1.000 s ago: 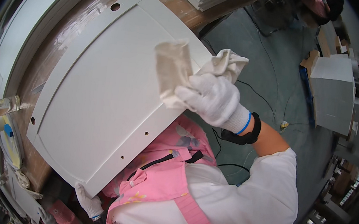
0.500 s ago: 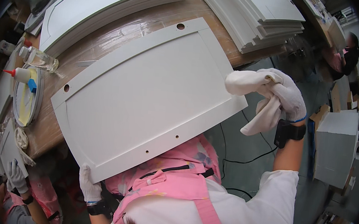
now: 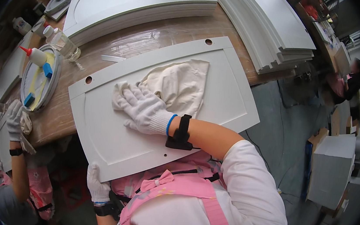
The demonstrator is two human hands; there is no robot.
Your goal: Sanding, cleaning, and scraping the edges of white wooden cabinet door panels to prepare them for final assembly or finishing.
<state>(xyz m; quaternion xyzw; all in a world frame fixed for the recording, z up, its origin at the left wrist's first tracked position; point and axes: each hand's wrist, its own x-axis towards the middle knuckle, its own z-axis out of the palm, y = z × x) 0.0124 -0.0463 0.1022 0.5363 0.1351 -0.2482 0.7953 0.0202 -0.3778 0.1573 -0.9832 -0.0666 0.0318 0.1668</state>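
A white cabinet door panel (image 3: 229,104) lies on the table, its near edge against my pink apron. My right hand (image 3: 147,109), in a white knit glove, presses an off-white cloth (image 3: 178,84) onto the panel's recessed middle. Part of the cloth is bunched at the fingertips, and the rest spreads out beyond the hand. My left hand (image 3: 97,185), gloved too, grips the panel's near left corner; the fingers under it are hidden. A round hole shows near each far corner of the panel.
White panels (image 3: 147,1) are stacked behind, with another stack (image 3: 272,30) at the far right. To the left stand an oval tray (image 3: 54,82) with blue blocks (image 3: 47,70), a red-tipped bottle (image 3: 36,56) and a clear bottle (image 3: 66,45). A co-worker's gloved hand (image 3: 13,121) is nearby.
My right hand has swung left from beyond the panel's right edge onto its middle, laying the cloth down. My left hand keeps its corner. The co-worker's hand moved up toward the tray, where a second blue block shows.
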